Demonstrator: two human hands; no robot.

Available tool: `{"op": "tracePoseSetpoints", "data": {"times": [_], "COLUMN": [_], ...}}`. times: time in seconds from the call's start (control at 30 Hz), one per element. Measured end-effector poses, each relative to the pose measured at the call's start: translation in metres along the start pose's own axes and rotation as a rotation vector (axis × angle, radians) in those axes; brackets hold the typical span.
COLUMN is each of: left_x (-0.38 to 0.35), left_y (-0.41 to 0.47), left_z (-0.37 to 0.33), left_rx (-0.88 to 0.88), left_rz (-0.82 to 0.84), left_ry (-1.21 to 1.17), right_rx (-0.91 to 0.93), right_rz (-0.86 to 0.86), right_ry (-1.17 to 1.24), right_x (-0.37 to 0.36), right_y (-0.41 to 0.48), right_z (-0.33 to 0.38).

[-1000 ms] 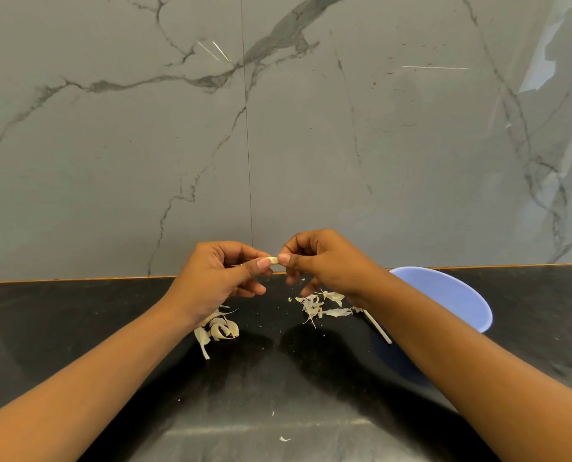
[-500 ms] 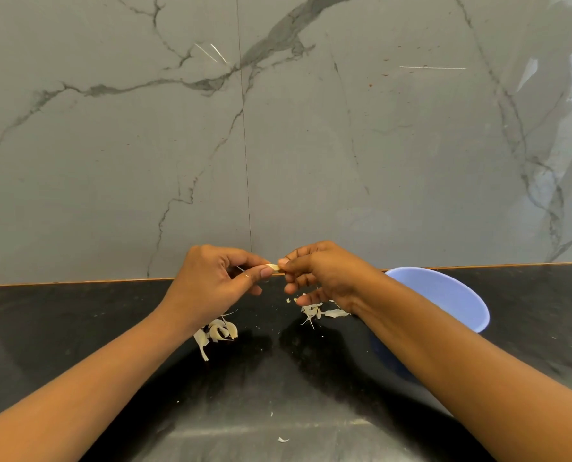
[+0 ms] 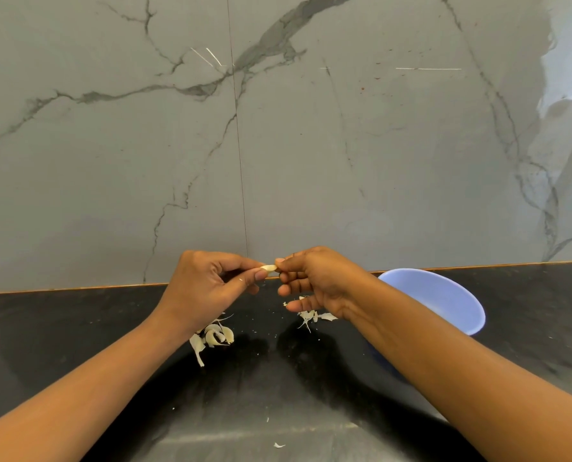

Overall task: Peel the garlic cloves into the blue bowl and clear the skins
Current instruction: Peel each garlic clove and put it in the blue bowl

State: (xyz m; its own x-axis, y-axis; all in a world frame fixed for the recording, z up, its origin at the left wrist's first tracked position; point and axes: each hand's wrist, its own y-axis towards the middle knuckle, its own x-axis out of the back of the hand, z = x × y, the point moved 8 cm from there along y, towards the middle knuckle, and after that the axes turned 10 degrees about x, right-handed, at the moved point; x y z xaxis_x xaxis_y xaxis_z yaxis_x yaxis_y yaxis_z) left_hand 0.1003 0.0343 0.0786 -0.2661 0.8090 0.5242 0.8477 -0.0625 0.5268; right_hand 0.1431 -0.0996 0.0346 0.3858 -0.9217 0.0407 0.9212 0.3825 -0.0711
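Hands are both raised over the back edge of the black stone worktop (image 3: 61, 331), meeting on one small pale garlic clove (image 3: 270, 268). We see the left hand (image 3: 211, 285) pinching the clove's left end between thumb and forefinger, remaining fingers curled into the palm. We see the right hand (image 3: 314, 281) pinching the right end with thumb and forefinger tip; its lower fingers hang out loosely beneath. Clove is in the air, clear of the worktop, in line with the seam where the worktop meets the grey veined marble wall (image 3: 344, 145). How much skin it carries we cannot tell.

Round light-blue bowl (image 3: 444, 298) sits at the back right of the worktop, just behind the right forearm, which covers its near side. What it holds we cannot tell.

Heap of curled pale garlic skins (image 3: 213, 336) lies on the worktop under the left wrist. Flatter scatter of thin skin scraps (image 3: 311, 317) lies under the right hand, between that heap and the bowl. Lone skin flake (image 3: 279, 445) sits near the front edge; tiny crumbs dot the middle.
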Motion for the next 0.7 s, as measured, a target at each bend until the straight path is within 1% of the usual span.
{"op": "tracePoseSetpoints", "data": {"times": [0.2, 0.27, 0.33, 0.5, 0.63, 0.7], "left_x": [-0.002, -0.002, -0.002, -0.006, -0.007, -0.006], "left_y": [-0.002, -0.002, -0.002, 0.0, 0.002, 0.003], "left_z": [-0.006, -0.005, -0.002, 0.018, 0.025, 0.026], "left_rx": [-0.073, -0.054, -0.014, 0.199, 0.28, 0.302], "left_rz": [0.008, 0.013, 0.019, 0.045, 0.054, 0.062], "left_ry": [0.019, -0.003, -0.025, -0.151, -0.238, -0.244], "right_rx": [-0.075, -0.072, -0.046, 0.087, 0.126, 0.143], "right_rz": [0.012, 0.012, 0.015, 0.005, 0.032, 0.039], "right_ry": [0.067, 0.061, 0.033, -0.125, -0.191, -0.227], "right_x": [-0.003, -0.003, -0.002, 0.002, 0.0, -0.001], "right_y": [-0.003, -0.003, -0.002, 0.0, 0.0, 0.0], "right_z": [-0.004, -0.004, -0.001, 0.009, 0.012, 0.011]}}
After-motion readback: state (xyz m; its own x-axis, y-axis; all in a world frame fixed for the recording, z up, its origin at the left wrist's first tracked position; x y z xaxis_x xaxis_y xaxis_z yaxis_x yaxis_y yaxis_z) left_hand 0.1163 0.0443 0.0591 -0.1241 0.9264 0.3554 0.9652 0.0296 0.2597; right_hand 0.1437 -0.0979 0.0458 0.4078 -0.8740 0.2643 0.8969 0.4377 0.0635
